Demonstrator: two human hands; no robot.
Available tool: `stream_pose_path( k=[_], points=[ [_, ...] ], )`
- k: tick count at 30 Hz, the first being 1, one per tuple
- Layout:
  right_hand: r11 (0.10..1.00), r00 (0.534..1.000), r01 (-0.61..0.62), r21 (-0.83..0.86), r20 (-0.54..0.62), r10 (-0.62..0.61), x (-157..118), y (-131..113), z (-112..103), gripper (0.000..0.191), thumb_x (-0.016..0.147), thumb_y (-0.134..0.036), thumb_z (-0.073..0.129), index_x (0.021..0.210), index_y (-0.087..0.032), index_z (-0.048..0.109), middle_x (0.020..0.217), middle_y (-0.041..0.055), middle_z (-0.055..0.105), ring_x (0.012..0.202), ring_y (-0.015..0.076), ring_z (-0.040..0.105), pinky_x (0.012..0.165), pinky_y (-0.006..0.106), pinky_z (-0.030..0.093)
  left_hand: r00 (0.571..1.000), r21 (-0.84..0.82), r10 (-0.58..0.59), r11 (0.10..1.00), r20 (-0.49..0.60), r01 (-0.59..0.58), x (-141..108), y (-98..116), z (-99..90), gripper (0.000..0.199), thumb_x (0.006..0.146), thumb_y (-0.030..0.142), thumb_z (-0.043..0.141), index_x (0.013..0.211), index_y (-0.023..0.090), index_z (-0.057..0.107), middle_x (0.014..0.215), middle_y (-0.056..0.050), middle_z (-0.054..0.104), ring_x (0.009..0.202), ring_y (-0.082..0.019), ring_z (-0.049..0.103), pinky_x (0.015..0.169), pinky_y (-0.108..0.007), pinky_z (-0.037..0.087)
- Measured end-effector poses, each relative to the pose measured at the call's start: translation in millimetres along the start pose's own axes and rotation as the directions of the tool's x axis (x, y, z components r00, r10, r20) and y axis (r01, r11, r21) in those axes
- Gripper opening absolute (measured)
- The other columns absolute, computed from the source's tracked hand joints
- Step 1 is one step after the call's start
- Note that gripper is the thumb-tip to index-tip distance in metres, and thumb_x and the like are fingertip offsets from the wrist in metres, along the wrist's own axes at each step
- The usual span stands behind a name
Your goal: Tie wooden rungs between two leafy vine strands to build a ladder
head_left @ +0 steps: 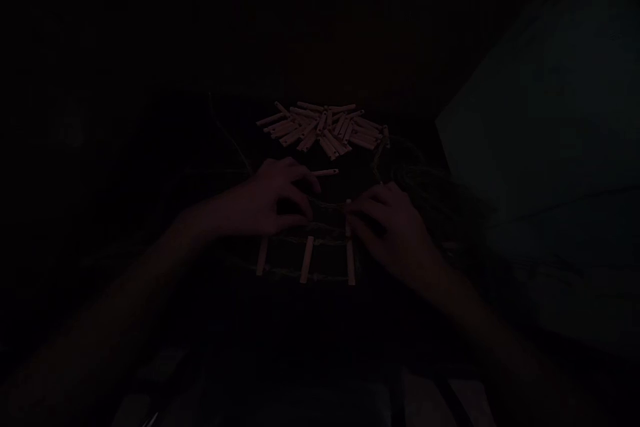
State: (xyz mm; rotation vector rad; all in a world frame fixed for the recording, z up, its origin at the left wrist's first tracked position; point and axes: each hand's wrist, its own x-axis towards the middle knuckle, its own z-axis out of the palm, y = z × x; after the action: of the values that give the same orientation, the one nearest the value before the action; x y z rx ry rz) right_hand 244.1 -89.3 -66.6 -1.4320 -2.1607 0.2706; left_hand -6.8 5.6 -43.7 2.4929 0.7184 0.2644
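The view is very dark. My left hand point(283, 200) is over the left part of some thin cords, fingers curved and apart, with nothing visible between them. My right hand point(387, 217) pinches the top of a small wooden stick point(349, 213) that stands by the cords. Below lie three sticks joined by cord: a left one point(262, 256), a middle one point(307, 259) and a right one point(351, 263). A single stick point(327, 173) with a hole near its end lies just beyond my left fingertips.
A heap of small wooden sticks with holes point(323, 128) lies beyond my hands. A loose cord point(230, 137) runs at the left, and more tangled cord point(420, 163) at the right. A pale greenish surface point(550, 100) is at the far right.
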Motion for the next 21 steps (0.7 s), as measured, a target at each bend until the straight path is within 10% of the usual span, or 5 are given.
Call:
stream_pose_path(
  k=[21],
  points=[
    [0.995,0.996,-0.063,0.079,0.065,0.058,-0.8,4.1,2.5,0.010,0.095,-0.017,0.063,0.099,-0.020,0.072,0.099,0.0067,0.070,0.098,0.0251,0.064,0.088,0.040,0.046,0.999,-0.005,0.048,0.999,0.024,-0.048,-0.3,2.6,1.8,0.008,0.090,0.029,0.075,0.089,0.029,0.082,0.141,-0.003,0.060,0.134,-0.030,0.048,0.116,-0.050,0.034]
  ],
)
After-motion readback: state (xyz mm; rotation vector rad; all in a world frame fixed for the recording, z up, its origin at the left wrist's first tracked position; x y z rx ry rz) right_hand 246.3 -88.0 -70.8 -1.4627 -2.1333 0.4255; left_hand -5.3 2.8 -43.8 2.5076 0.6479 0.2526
